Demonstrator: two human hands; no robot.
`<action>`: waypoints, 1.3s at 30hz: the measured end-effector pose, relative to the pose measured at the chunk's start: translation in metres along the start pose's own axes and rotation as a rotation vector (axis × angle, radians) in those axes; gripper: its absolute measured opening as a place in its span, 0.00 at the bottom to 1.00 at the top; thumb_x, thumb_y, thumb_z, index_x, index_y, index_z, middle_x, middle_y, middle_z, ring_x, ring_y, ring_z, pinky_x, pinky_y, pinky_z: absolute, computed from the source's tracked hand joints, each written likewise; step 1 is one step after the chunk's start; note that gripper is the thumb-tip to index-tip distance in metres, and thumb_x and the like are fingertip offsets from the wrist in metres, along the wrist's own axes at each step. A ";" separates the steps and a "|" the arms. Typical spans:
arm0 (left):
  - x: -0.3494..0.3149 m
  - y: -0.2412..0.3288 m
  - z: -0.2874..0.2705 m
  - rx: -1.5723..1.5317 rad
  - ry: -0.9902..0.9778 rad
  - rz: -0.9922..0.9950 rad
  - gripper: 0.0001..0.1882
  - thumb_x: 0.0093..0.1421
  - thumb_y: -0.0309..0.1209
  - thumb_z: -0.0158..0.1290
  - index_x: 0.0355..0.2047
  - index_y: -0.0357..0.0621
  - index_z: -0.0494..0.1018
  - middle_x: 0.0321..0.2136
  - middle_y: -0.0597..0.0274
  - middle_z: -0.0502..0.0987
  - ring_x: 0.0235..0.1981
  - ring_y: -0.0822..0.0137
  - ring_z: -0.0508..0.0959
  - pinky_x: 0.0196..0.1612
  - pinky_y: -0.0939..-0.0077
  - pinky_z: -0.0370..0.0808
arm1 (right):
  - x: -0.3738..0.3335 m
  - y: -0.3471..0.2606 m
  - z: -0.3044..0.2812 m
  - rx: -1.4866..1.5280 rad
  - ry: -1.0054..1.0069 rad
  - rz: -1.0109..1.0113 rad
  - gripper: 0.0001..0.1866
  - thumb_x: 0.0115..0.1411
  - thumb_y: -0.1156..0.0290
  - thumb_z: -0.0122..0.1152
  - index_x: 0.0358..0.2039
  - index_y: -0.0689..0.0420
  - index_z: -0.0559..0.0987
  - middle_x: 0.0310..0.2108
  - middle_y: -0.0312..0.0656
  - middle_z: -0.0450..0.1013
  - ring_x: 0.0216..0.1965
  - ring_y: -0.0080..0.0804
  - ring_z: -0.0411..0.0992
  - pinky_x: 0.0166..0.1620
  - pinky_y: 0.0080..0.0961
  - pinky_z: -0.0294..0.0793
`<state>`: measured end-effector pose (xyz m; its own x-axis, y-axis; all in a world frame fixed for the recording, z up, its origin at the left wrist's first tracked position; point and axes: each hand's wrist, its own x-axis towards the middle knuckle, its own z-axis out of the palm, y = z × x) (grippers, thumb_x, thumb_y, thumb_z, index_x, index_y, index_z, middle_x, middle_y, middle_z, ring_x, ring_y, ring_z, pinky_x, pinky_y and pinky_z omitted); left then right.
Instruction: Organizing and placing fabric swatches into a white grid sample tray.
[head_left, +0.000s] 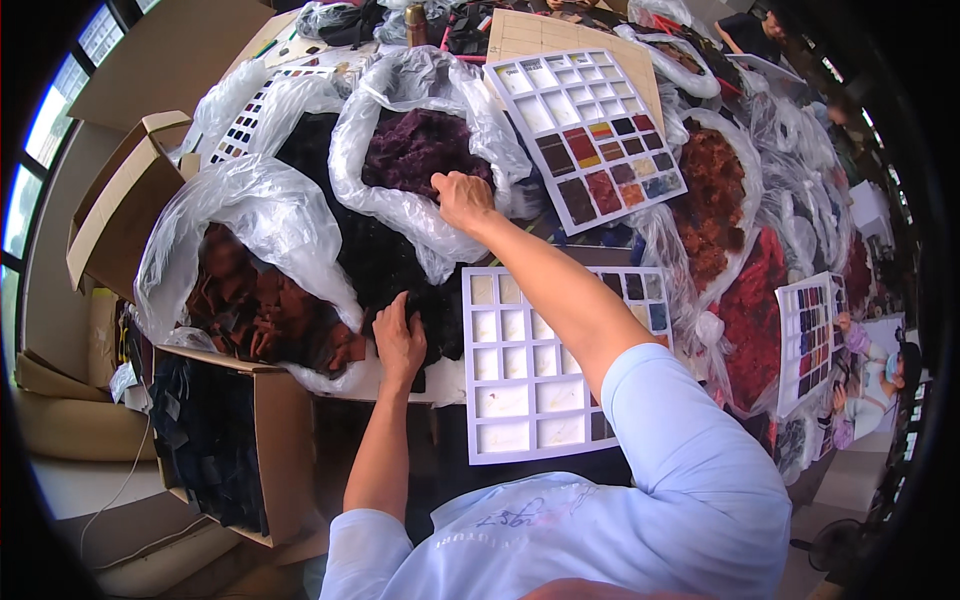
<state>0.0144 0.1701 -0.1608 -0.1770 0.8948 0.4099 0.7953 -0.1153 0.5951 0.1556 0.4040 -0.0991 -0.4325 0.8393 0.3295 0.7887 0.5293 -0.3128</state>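
My right hand (463, 203) reaches over the near rim of a clear plastic bag (365, 180). Its fingers are curled together against a heap of dark purple fluffy material (415, 145), and what lies between them is hidden. My left hand (398, 338) rests by a pile of black material (370, 265), finger and thumb apart, holding nothing I can see. Under my right forearm lies a white sample board (528, 408) with square cells, many without swatches. A second white sample board (600, 130) leans beyond it, its lower cells filled with brown, red, orange and blue swatches.
At left, an open plastic bag (190, 220) holds rust-brown scraps (265, 310). Below it stands a cardboard box (285, 450) of dark cloth pieces. Bags of orange-brown (710, 190) and red material (755, 310) line the right. Another person (875, 390) handles a swatch board (805, 345).
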 end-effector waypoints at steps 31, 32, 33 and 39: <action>0.028 0.121 0.050 -0.211 -0.577 -0.352 0.20 0.55 0.34 0.63 0.48 0.45 0.76 0.28 0.51 0.83 0.32 0.53 0.84 0.38 0.64 0.77 | -0.241 0.048 -0.086 0.259 -0.083 0.560 0.09 0.54 0.64 0.70 0.33 0.54 0.85 0.37 0.45 0.78 0.43 0.46 0.77 0.45 0.41 0.76; 0.031 0.123 0.054 -0.136 -0.584 -0.332 0.19 0.54 0.35 0.63 0.46 0.45 0.77 0.29 0.49 0.83 0.33 0.50 0.84 0.39 0.62 0.78 | -0.240 0.052 -0.079 0.225 -0.093 0.500 0.09 0.54 0.64 0.70 0.32 0.54 0.85 0.37 0.46 0.78 0.42 0.47 0.77 0.45 0.42 0.76; 0.031 0.124 0.057 -0.129 -0.591 -0.323 0.19 0.54 0.35 0.63 0.46 0.45 0.77 0.29 0.49 0.83 0.33 0.50 0.84 0.39 0.62 0.78 | -0.240 0.057 -0.072 0.191 -0.105 0.440 0.08 0.54 0.64 0.69 0.32 0.54 0.85 0.38 0.47 0.77 0.42 0.48 0.77 0.45 0.43 0.76; 0.033 0.122 0.054 0.024 -0.572 -0.079 0.15 0.51 0.31 0.63 0.39 0.41 0.80 0.26 0.48 0.82 0.32 0.49 0.83 0.38 0.58 0.78 | -0.254 0.055 -0.088 0.141 -0.187 0.208 0.07 0.52 0.70 0.69 0.33 0.54 0.86 0.39 0.47 0.74 0.43 0.47 0.75 0.47 0.41 0.75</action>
<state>0.1366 0.2093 -0.1120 0.1000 0.9919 -0.0781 0.8066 -0.0349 0.5901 0.3473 0.2087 -0.1221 -0.3517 0.9327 0.0802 0.8061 0.3453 -0.4806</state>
